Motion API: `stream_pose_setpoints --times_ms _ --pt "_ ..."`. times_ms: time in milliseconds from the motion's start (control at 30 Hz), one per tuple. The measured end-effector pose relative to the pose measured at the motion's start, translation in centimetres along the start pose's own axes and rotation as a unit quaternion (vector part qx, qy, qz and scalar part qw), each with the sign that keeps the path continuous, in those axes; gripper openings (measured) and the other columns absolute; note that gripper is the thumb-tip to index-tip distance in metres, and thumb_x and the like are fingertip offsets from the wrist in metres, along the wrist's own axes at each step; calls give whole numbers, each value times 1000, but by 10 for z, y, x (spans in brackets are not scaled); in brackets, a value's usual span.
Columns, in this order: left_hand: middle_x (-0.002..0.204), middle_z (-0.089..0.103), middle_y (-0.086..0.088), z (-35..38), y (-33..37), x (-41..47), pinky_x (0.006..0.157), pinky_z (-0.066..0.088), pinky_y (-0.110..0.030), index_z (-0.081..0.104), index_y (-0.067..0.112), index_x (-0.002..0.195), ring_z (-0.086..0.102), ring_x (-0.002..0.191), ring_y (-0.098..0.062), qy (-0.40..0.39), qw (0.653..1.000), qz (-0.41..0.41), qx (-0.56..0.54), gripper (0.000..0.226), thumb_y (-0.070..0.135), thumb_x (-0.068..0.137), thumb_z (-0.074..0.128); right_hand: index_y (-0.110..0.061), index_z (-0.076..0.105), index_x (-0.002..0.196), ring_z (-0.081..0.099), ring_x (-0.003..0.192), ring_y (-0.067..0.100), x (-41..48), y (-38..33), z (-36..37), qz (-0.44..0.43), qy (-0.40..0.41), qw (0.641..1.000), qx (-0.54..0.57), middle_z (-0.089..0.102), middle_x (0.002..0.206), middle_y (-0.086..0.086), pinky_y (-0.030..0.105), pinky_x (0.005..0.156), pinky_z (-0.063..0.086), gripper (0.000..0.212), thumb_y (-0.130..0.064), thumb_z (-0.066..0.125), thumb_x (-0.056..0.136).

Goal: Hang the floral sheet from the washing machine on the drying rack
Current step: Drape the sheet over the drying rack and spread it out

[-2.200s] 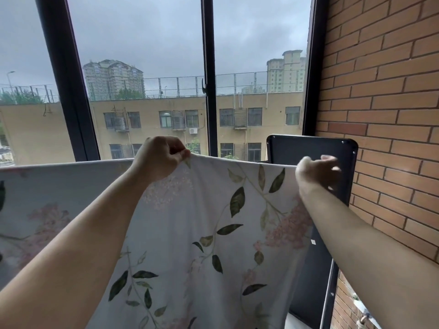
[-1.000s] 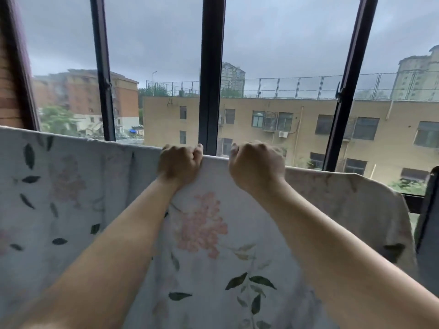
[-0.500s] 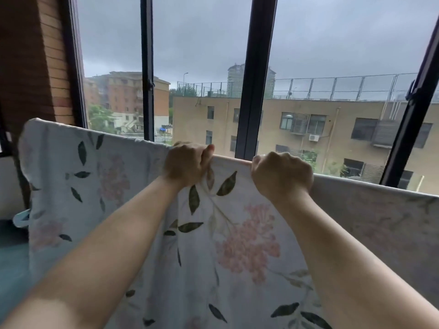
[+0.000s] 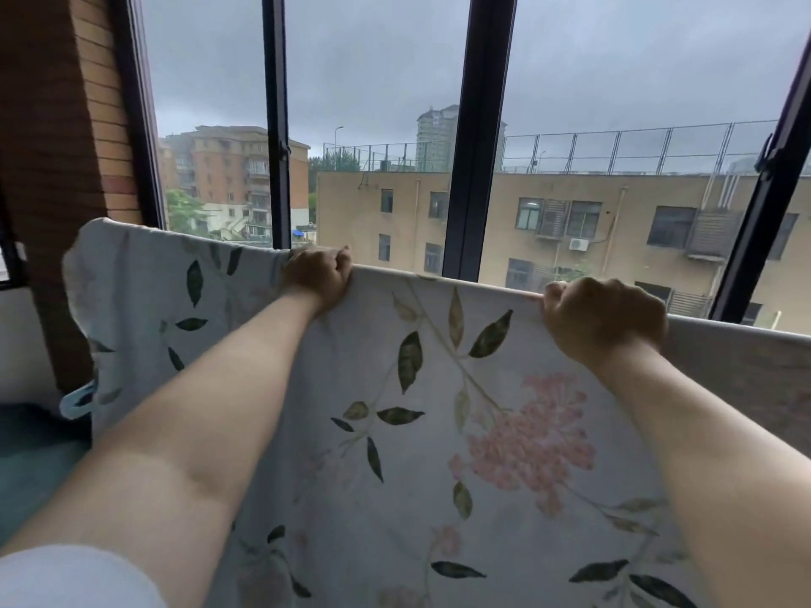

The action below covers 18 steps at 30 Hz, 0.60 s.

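Observation:
The floral sheet (image 4: 439,410), pale blue-white with green leaves and pink blossoms, hangs spread across the view with its top edge running straight from left to right, draped over a bar that the cloth hides. My left hand (image 4: 318,274) is fisted on the top edge left of centre. My right hand (image 4: 603,318) grips the same edge further right. The sheet's left end (image 4: 114,274) droops in a rounded corner. The drying rack itself is covered by the fabric.
Tall windows with black frames (image 4: 476,138) stand right behind the sheet. A brick wall (image 4: 57,147) closes the left side. A light blue loop (image 4: 77,401) pokes out below the sheet's left end, above a dark teal surface (image 4: 30,458).
My view and both hands have travelled leftward along the sheet's top edge, from the right end by the brick wall to the left end. My hands have now spread further apart.

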<state>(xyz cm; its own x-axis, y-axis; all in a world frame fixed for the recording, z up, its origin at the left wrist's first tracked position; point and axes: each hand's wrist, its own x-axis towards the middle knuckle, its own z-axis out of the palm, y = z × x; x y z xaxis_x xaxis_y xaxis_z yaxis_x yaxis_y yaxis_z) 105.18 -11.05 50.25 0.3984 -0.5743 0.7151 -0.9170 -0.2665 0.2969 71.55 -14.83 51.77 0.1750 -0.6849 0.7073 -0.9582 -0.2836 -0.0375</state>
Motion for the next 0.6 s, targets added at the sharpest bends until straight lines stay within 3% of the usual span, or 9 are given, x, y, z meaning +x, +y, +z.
stream_pose_setpoints --times_ms 133,233,433,500,600 --pt "106 69 -25 1 3 0 97 37 -38 71 1 96 58 109 -39 -15 999 31 8 62 40 96 23 -7 67 72 45 61 25 -2 4 -5 27 -14 999 -12 40 58 6 30 62 35 56 -42 31 99" --pt "108 68 -25 1 -10 5 97 36 -38 71 3 101 57 110 -40 -12 999 44 11 47 30 104 34 -9 71 81 47 66 26 -2 -9 -8 33 -30 999 -16 47 68 10 31 66 36 57 -42 28 99" --pt "103 70 -21 0 -37 14 94 38 -38 71 5 97 59 103 -37 -7 998 64 7 50 33 104 31 -11 71 89 60 81 32 -3 -43 -8 34 -22 998 -50 69 93 18 36 75 38 52 -37 27 99" --pt "101 71 -18 -5 -49 17 92 37 -37 72 8 96 61 100 -36 -5 997 72 16 50 34 103 30 -11 68 86 53 73 28 4 -80 -11 2 -4 998 -65 64 82 12 36 76 36 47 -32 28 100" --pt "100 72 -14 -8 -55 18 91 37 -37 72 12 94 62 96 -33 -13 995 93 13 50 35 103 28 -6 63 90 51 72 28 21 -161 -9 -23 27 999 41 57 81 13 34 69 39 38 -27 32 99"
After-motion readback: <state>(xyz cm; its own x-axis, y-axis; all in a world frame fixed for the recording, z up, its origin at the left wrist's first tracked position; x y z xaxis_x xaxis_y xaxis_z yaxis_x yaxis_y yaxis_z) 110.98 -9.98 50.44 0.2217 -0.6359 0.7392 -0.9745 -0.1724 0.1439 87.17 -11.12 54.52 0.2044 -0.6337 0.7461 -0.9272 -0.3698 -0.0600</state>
